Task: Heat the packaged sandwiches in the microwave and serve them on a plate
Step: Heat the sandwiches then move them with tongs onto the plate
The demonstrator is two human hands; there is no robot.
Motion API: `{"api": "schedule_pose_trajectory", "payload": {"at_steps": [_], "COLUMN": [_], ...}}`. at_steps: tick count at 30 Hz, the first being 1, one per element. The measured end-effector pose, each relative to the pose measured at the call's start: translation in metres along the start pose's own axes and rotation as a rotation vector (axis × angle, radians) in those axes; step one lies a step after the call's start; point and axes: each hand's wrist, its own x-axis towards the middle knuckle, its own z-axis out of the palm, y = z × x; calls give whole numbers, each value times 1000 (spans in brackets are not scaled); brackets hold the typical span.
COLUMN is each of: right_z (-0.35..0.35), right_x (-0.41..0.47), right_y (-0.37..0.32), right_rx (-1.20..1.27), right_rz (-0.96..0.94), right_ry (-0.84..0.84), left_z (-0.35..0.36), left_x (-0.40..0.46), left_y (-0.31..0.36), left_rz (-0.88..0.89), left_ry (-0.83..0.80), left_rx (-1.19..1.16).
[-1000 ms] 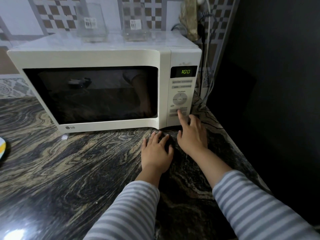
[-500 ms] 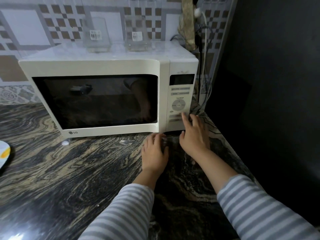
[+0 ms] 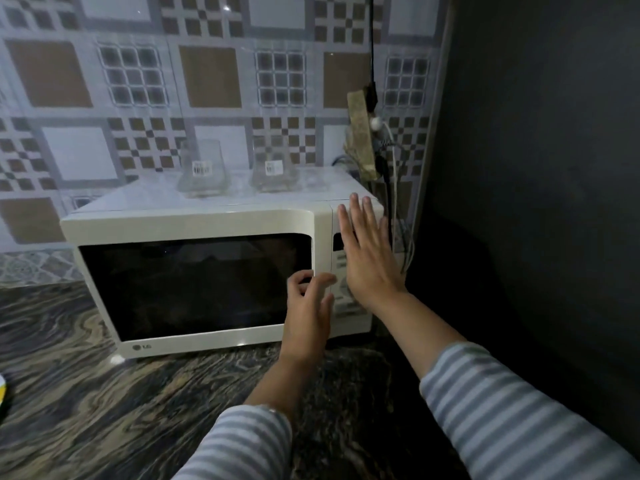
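A white microwave stands on the dark marbled counter with its door closed. Its dark window hides whatever is inside. My right hand lies flat, fingers straight, against the control panel at the microwave's right end and covers most of the display. My left hand is at the door's right edge, its fingers curled at the seam between door and panel. No sandwiches are visible. A sliver of a plate with a yellow mark shows at the far left edge.
Two clear glass containers with barcode labels stand on top of the microwave. Cables and a plug hang behind its right rear corner. A dark wall closes off the right side. Patterned tiles cover the back wall.
Both hands have risen from the counter. The right moved from the lower buttons to lie flat over the panel, and the left came up to the door's edge. The camera has tilted upward.
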Motion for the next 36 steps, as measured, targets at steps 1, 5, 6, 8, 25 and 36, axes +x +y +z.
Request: {"api": "schedule_pose_trajectory", "payload": {"at_steps": [1, 5, 6, 8, 25, 36], "right_z": [4, 28, 31, 33, 29, 32], "right_x": [2, 7, 7, 8, 9, 22], "right_y": [0, 7, 9, 11, 25, 52], "right_rx": [1, 21, 22, 24, -146, -300], "right_rz": [-7, -27, -32, -47, -139, -359], "right_ry": [12, 145, 156, 161, 157, 232], "left_z": [1, 3, 3, 3, 6, 7], "left_x": [2, 11, 13, 14, 15, 16], "left_y": [-2, -11, -12, -13, -10, -13], "left_rz": [38, 36, 21, 10, -89, -86], "left_ry": [-8, 10, 17, 22, 36, 34], "left_rx": [4, -8, -13, -12, 6, 19]}}
